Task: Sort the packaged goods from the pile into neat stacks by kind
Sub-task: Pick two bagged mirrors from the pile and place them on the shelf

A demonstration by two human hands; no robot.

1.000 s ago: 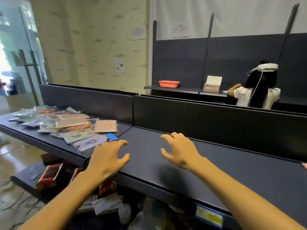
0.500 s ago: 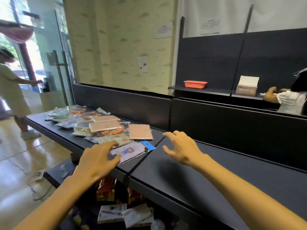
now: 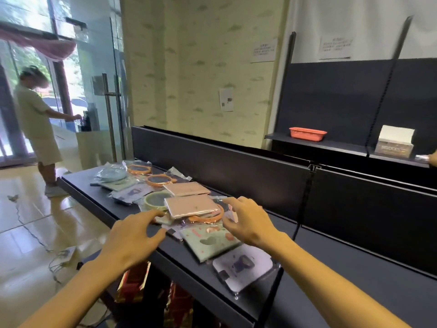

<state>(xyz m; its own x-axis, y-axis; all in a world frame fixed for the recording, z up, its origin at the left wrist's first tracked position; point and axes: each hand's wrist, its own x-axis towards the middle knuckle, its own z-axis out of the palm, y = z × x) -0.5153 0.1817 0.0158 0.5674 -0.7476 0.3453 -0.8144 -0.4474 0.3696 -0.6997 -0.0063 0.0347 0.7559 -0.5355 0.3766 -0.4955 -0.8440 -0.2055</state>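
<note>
Hands, left [image 3: 132, 235] and right [image 3: 250, 221], spread loose, grasping nothing, flanking pink packet [image 3: 192, 205] atop pile; no label legible

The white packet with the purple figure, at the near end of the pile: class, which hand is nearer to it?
Right. The right hand hovers just beyond the white packet, above the green one. The left hand is farther off to its left, at the shelf's front edge.
</note>
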